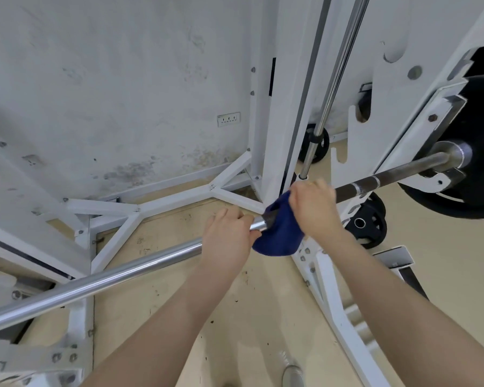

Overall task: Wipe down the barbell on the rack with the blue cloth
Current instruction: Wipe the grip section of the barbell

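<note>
Both forearms reach up from the bottom edge toward the barbell (140,263), which runs on a long slant from the lower left up to the black weight plate (475,152) at the right. Just left of the blue cloth (277,233), the left hand (227,233) curls around the bare shiny shaft, steadying it. The right hand (313,208) bunches the cloth around the bar, fingers closed over it; how fully the cloth wraps the underside is probably hidden by the hand. Right of the cloth, the shaft turns dark and dull up to its collar against the white rack (403,152). Wiping must follow the bar's axis, so I judge the right hand, nearer that dull stretch, should slide toward the plate.
</note>
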